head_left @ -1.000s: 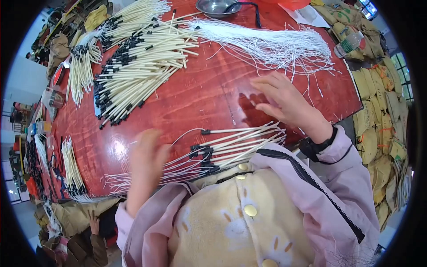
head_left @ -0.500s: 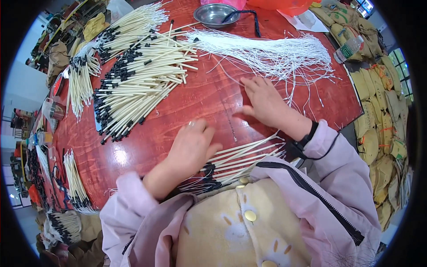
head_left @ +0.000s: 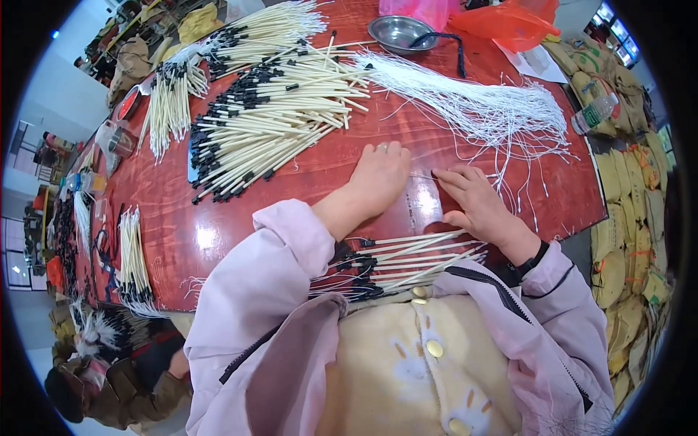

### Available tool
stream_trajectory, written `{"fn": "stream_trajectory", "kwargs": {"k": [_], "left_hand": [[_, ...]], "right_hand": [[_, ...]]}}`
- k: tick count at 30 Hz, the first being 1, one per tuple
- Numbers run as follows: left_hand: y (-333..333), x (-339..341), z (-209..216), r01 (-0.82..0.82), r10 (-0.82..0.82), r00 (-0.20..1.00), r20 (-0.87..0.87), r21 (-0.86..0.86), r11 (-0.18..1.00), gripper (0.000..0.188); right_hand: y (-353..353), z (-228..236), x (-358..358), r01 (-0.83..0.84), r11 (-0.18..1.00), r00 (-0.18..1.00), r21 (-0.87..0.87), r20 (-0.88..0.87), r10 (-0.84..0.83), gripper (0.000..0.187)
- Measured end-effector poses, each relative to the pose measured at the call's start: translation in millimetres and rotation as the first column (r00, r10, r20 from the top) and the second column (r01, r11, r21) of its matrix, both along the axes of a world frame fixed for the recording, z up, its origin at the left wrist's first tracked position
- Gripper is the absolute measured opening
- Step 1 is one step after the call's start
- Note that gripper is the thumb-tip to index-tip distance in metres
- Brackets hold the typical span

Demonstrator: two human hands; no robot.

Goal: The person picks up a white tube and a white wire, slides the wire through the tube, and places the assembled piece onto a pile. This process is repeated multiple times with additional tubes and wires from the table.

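Note:
My left hand (head_left: 382, 178) rests on the red table (head_left: 313, 192) with its fingers curled under and a ring on one finger. What is in it, if anything, is hidden. A faint thin line runs from its fingertips toward my right hand (head_left: 476, 203), whose fingers are stretched out and apart from the thumb. Beyond my right hand lies a loose bundle of thin white cords (head_left: 502, 109). Cream sticks with black ends (head_left: 422, 265), several of them with thin cords, lie between my hands and my body. A large pile of such sticks (head_left: 280, 116) spreads beyond my left hand.
At the back stand a metal bowl (head_left: 400, 35) with a dark braided cord and a red plastic bag (head_left: 509, 27). A plastic bottle (head_left: 596, 112) is at the right edge. Sacks (head_left: 629, 211) are stacked beyond it. Another person (head_left: 131, 370) is at lower left.
My view has shifted, so the table contents sit farther right. My left hand has reached forward and right, its fingers curling closer to my right hand. My right hand has drawn a little nearer to me.

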State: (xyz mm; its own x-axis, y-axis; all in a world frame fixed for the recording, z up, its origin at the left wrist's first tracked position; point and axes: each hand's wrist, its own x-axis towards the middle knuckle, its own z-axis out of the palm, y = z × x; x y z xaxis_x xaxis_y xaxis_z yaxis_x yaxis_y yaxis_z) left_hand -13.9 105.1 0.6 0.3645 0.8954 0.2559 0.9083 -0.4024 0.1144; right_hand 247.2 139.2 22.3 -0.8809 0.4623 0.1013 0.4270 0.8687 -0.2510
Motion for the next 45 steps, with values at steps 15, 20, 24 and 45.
{"fn": "stream_trajectory", "kwargs": {"k": [15,20,24,45], "left_hand": [[-128,-96,11,-0.425,0.565,0.769,0.300,-0.420,0.802,0.019],[-132,-105,30,-0.530,0.618,0.784,0.060,-0.454,0.716,0.022],[-63,-113,63,-0.460,0.466,0.885,-0.001,-0.158,0.874,0.023],[102,-73,60,-0.215,0.211,0.977,0.045,0.197,0.957,0.014]], "right_hand": [[1,-3,3,-0.028,1.000,0.999,0.003,-0.027,0.028,0.086],[1,-1,1,-0.021,0.999,0.998,-0.048,-0.056,0.019,0.084],[5,-7,6,-0.031,0.998,0.997,-0.055,-0.079,0.026,0.081],[5,-9,2,-0.048,0.988,0.980,-0.150,-0.196,0.018,0.073]]}}
